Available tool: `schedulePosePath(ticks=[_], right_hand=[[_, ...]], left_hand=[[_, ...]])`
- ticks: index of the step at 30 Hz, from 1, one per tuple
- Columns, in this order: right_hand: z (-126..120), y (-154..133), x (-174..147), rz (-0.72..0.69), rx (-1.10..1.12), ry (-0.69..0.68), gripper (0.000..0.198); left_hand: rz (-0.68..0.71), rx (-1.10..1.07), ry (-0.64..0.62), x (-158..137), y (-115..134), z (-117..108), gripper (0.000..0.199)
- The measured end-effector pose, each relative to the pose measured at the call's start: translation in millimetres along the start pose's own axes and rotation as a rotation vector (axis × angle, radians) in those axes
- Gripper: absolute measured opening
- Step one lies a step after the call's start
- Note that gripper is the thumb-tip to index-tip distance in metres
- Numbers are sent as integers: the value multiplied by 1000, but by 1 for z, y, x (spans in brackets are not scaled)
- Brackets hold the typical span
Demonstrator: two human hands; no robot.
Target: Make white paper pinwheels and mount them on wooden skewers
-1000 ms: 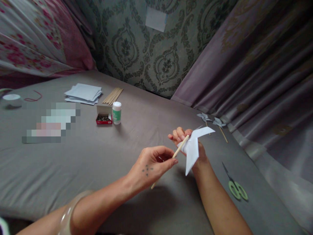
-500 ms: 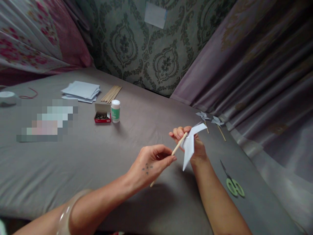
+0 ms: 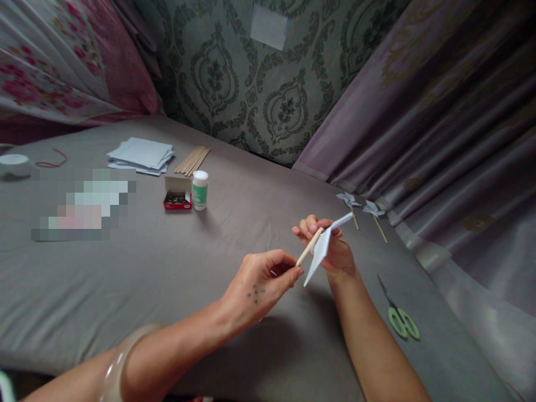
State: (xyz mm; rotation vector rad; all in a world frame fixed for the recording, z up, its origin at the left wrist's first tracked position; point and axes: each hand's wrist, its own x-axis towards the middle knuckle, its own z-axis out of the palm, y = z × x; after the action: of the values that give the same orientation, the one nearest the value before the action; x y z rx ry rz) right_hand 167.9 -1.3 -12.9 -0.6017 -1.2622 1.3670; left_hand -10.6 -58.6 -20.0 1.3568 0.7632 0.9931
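Observation:
My left hand (image 3: 263,282) pinches a light wooden stick (image 3: 309,248), which slants up to the right. A folded white paper pinwheel (image 3: 320,251) sits at the stick's upper end, seen nearly edge-on. My right hand (image 3: 341,254) is behind the pinwheel, its bent fingers closed around the top of the stick and the paper. Exactly where those fingertips press is partly hidden by the paper. Both hands hover above the grey cloth (image 3: 234,218).
At the back left are stacked white paper (image 3: 142,153), several wooden sticks (image 3: 193,160), a red box of small dark pieces (image 3: 177,201) and a white-green bottle (image 3: 200,191). Rightward lie two finished pinwheels (image 3: 372,208) and green-handled scissors (image 3: 401,321). White tape roll (image 3: 14,165) sits far left.
The paper pinwheel has turned on the stick, so its blades now show narrower and more edge-on. Both hands keep nearly the same place and grip.

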Motion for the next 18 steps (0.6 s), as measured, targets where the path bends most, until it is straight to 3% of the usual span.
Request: schedulePosePath(ticks=[18], right_hand=[[2,0,-1,14,-1,-2,23]], left_hand=[[-19,17,24,0,0,1,18]])
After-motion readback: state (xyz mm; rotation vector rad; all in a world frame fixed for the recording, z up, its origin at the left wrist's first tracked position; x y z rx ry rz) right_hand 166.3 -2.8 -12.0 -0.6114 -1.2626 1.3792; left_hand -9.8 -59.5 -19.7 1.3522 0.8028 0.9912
